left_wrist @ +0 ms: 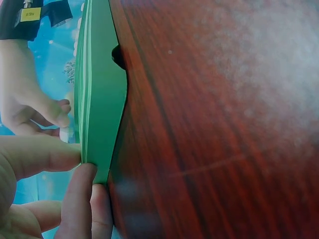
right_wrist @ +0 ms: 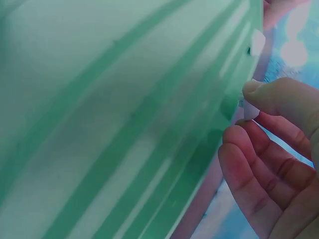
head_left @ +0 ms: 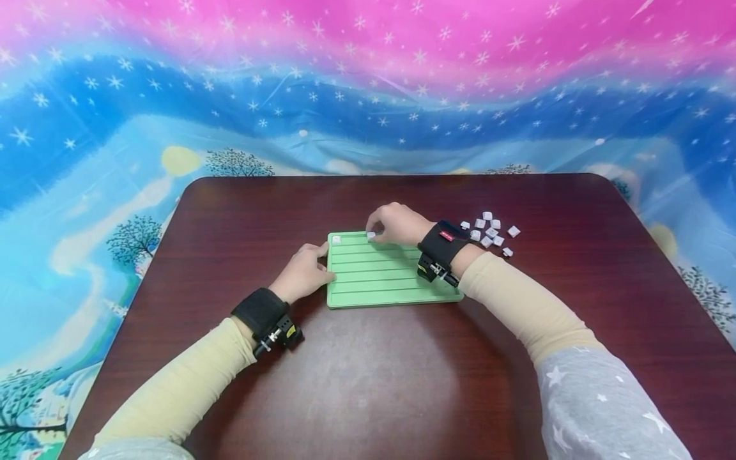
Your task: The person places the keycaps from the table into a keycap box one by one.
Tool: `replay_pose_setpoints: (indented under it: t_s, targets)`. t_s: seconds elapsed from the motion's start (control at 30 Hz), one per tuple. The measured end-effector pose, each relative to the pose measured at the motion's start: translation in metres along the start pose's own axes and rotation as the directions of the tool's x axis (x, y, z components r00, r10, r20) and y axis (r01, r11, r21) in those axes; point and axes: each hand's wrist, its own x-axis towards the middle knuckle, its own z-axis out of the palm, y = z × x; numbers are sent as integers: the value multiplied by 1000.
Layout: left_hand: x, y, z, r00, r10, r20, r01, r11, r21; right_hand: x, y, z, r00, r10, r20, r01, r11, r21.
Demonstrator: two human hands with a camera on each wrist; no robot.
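Note:
A green ridged board [head_left: 374, 281] lies on the table in front of the person. At its left edge the left hand [head_left: 305, 271] steadies it, thumb and fingers against the rim; the left wrist view shows these fingertips at the corner of the board [left_wrist: 104, 99]. Over the far edge, the right hand [head_left: 399, 225] pinches a small white keycap [head_left: 370, 236] between thumb and fingers. That keycap [right_wrist: 250, 107] shows partly behind the thumb in the right wrist view. Another white keycap [head_left: 336, 241] sits in the board's far left corner.
Several loose white keycaps [head_left: 492, 232] lie scattered on the dark wooden table [head_left: 368, 370], to the right of the board beyond the right wrist. A patterned cloth [head_left: 368, 96] hangs behind the table. Both wrists wear black straps with cameras.

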Motion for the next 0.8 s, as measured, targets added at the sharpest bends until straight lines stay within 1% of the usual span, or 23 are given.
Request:
replay_pose_setpoints:
  t_s: [0.13, 0.47, 0.7, 0.8]
  targets:
    - [1, 0, 0, 1000, -3, 2, 3, 1000, 1, 3, -4, 3, 1000, -1, 12, 1, 1000, -10]
    - [0, -1, -1, 1000, -1, 2, 1, 1000, -6, 13, -17, 4, 1000, -20, 0, 20, 1000, -18]
    - [0, -1, 0, 1000, 4, 1, -4, 1000, 3, 23, -26, 7, 1000, 0, 9, 1, 1000, -20]
    - [1, -2, 0, 1000, 7, 2, -7, 1000, 5, 27, -29, 9, 1000, -9, 9, 9, 1000, -26]
